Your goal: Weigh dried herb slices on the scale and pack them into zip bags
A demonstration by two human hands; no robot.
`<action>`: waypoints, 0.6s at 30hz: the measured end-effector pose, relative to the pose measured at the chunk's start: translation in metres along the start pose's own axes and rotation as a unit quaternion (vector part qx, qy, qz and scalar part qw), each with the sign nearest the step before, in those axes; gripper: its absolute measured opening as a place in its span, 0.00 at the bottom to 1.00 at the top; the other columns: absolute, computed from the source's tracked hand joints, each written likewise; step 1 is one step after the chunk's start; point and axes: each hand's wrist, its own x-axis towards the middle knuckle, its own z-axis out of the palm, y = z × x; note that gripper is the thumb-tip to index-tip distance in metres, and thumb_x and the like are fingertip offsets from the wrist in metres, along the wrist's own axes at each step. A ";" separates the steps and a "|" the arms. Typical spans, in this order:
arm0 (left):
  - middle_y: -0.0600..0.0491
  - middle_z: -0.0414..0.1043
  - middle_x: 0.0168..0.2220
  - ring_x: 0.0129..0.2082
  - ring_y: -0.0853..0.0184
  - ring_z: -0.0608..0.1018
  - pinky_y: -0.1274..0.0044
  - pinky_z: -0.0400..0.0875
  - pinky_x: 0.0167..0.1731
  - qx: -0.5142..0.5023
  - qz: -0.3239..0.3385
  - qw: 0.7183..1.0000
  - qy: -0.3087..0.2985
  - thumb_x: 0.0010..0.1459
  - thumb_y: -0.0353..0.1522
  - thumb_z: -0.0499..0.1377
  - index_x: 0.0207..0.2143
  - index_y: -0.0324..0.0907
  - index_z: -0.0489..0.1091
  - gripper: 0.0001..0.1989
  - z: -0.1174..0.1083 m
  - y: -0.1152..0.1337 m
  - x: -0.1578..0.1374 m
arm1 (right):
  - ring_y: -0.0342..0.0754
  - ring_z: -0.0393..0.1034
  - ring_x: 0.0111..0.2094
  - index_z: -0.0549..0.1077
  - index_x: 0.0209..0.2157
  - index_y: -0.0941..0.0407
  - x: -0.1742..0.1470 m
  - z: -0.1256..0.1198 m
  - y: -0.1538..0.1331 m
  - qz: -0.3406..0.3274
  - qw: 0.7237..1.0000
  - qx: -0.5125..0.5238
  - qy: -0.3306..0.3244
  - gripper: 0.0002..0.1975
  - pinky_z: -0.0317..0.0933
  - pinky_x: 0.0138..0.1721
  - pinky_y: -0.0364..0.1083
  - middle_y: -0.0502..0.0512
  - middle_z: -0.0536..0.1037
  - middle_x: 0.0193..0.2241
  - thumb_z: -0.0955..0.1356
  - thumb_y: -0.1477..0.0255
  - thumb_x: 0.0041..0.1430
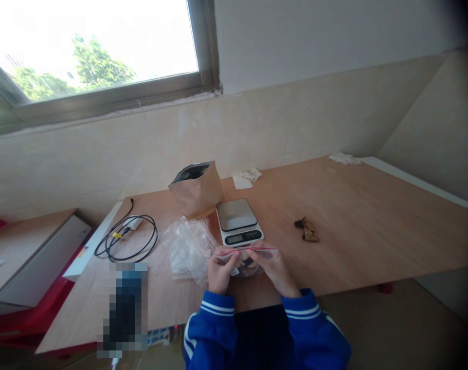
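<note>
Both hands grip the red-striped top edge of a clear zip bag (249, 268) at the table's front edge. My left hand (220, 270) pinches the strip on one side, and my right hand (272, 264) pinches it on the other, thumbs close together. Pale and dark dried pieces show inside the bag, too small to name. Just beyond the bag is a white kitchen scale (237, 216) with a bare metal plate; its display cannot be read. A pile of clear plastic bags (190, 252) lies left of my left hand.
A brown paper pouch (199, 190) stands with its top open behind the bags. Brown dried pieces (307, 229) lie to the right. A coiled black cable (129, 239) and a blurred-out dark object (124, 308) are at left. Crumpled tissue (247, 178) rests near the wall.
</note>
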 end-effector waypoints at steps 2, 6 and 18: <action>0.48 0.74 0.27 0.32 0.64 0.75 0.74 0.69 0.36 0.003 0.000 1.000 0.004 0.46 0.38 0.66 0.24 0.37 0.75 0.12 0.000 0.001 0.000 | 0.47 0.72 0.30 0.73 0.26 0.55 0.000 0.001 0.001 -0.002 1.000 -0.006 0.012 0.10 0.68 0.32 0.45 0.50 0.76 0.25 0.71 0.62 0.50; 0.49 0.74 0.28 0.32 0.65 0.75 0.74 0.69 0.37 -0.005 0.002 1.000 -0.004 0.48 0.38 0.65 0.26 0.38 0.76 0.11 0.000 0.001 0.000 | 0.47 0.72 0.32 0.74 0.29 0.55 0.000 0.001 0.000 -0.011 1.000 -0.005 0.001 0.10 0.67 0.36 0.45 0.51 0.76 0.28 0.71 0.62 0.51; 0.48 0.74 0.31 0.35 0.63 0.75 0.73 0.68 0.38 0.012 0.027 0.999 -0.037 0.49 0.38 0.64 0.29 0.40 0.76 0.10 -0.001 -0.002 0.000 | 0.48 0.73 0.37 0.75 0.34 0.54 0.000 -0.001 -0.002 -0.004 0.999 -0.001 -0.038 0.12 0.68 0.41 0.47 0.52 0.78 0.33 0.71 0.62 0.52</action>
